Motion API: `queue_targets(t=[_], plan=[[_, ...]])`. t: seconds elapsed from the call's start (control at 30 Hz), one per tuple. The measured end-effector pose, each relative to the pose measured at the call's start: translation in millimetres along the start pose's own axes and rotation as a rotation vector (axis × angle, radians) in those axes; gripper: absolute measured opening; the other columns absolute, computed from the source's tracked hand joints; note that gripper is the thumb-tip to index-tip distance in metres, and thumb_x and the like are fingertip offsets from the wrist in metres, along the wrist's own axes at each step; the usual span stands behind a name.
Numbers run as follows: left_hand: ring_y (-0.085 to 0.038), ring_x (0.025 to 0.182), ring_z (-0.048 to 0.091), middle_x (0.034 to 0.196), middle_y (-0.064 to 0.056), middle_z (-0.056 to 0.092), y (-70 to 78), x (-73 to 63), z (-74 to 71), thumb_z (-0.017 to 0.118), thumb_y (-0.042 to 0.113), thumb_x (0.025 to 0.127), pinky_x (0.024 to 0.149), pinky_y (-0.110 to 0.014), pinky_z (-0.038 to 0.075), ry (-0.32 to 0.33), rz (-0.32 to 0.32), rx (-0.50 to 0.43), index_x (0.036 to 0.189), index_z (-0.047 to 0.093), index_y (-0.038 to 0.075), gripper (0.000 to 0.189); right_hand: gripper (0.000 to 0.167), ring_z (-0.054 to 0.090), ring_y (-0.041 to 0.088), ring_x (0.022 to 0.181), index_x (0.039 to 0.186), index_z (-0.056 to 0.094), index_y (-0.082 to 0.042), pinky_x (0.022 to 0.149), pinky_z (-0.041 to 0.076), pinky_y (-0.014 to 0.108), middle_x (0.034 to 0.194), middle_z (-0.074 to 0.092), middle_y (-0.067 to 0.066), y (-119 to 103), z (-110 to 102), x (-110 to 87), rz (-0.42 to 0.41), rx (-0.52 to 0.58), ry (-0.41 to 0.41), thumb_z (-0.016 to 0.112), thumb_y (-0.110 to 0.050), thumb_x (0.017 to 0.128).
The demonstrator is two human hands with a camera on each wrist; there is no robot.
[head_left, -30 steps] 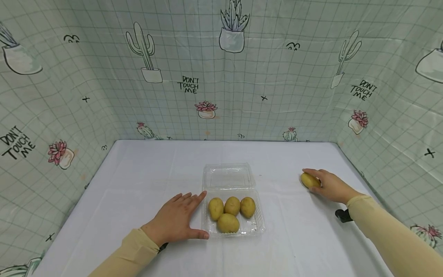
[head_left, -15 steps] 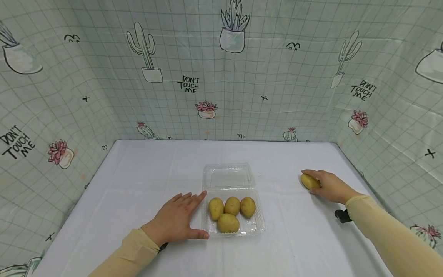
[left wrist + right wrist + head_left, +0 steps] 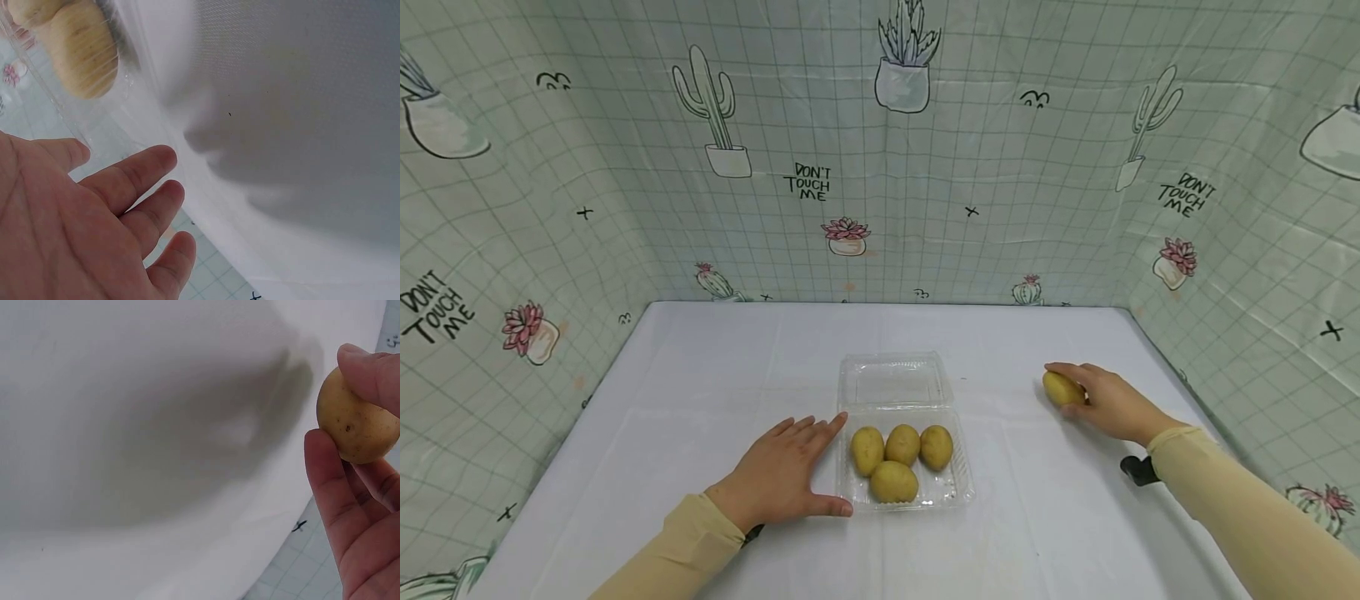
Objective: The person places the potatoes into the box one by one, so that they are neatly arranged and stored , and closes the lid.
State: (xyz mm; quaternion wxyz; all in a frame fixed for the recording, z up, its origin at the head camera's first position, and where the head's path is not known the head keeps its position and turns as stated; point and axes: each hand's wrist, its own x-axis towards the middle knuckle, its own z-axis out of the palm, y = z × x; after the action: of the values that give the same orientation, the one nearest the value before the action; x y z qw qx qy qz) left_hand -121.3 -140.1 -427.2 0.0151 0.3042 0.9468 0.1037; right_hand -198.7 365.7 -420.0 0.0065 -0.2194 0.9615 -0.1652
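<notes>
My right hand (image 3: pixel 1112 403) pinches a yellow potato (image 3: pixel 1063 389) between thumb and fingers, over the right side of the table. The right wrist view shows that potato (image 3: pixel 355 422) close up, with its shadow on the cloth beyond. In the middle of the table lies a clear plastic clamshell box (image 3: pixel 961 492), its lid (image 3: pixel 895 380) folded back away from me. Several potatoes (image 3: pixel 894 482) sit inside its base. My left hand (image 3: pixel 782 475) spreads along the box's left side, thumb and index fingertip right at its edge, holding nothing.
A white cloth covers the table (image 3: pixel 722 358). Behind it and at both sides hangs a pale green gridded curtain (image 3: pixel 925 183) printed with cacti and lettering. The table's right edge (image 3: pixel 1172 367) runs close beyond my right hand.
My right hand has shifted slightly to the left and up in the head view with the potato in its grip. The left hand and the box stay where they were.
</notes>
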Motion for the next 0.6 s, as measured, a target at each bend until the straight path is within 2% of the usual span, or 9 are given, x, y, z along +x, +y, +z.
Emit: queue_targets(t=[0.27, 0.6], plan=[[-0.037, 0.132, 0.048, 0.14, -0.017, 0.055, 0.0, -0.3, 0.4, 0.062, 0.082, 0.074, 0.112, -0.052, 0.032, 0.015, 0.008, 0.0, 0.156, 0.035, 0.011, 0.111, 0.068, 0.059, 0.025, 0.099, 0.147, 0.048, -0.012, 0.082, 0.051, 0.044, 0.119, 0.06, 0.014, -21, -1, 5.4, -0.054, 0.024, 0.018, 0.078, -0.004, 0.086], [-0.036, 0.132, 0.048, 0.139, -0.016, 0.056, -0.4, -0.2, 0.0, 0.052, 0.089, 0.072, 0.111, -0.052, 0.033, 0.015, 0.012, 0.0, 0.155, 0.036, 0.011, 0.115, 0.068, 0.059, 0.017, 0.093, 0.147, 0.049, -0.016, 0.077, 0.054, 0.035, 0.121, 0.059, 0.008, -49, -2, 11.6, -0.119, 0.053, 0.021, 0.078, -0.005, 0.087]])
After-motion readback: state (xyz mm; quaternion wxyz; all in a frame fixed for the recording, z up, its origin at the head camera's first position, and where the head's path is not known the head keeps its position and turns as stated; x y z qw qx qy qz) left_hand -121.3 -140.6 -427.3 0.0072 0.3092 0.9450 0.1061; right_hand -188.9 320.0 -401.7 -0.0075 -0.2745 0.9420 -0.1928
